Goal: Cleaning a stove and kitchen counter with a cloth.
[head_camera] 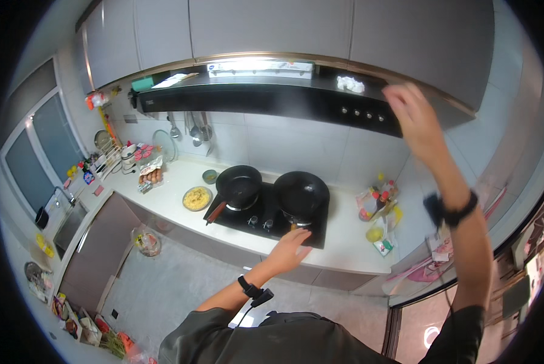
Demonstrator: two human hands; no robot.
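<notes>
My left hand point(289, 251) is over the front edge of the black gas cooktop point(267, 210), fingers apart with nothing in them. Its fingertips are close to the handle of the black wok point(301, 194) on the right burner; contact is unclear. Up by the right end of the black range hood point(262, 98) is my right hand point(410, 119), blurred, loosely spread and seemingly bare. Several round knobs line the hood's front nearby. A black frying pan point(239, 184) with a reddish-brown handle sits on the left burner. Both pans look to have nothing in them.
Left of the cooktop are a plate of yellow food point(197, 199), a small green bowl point(210, 176) and a pack of brown eggs point(151, 176). Bottles point(382, 198) and bags stand to the right. Crumpled white paper point(350, 84) and a long box point(260, 70) lie on the hood.
</notes>
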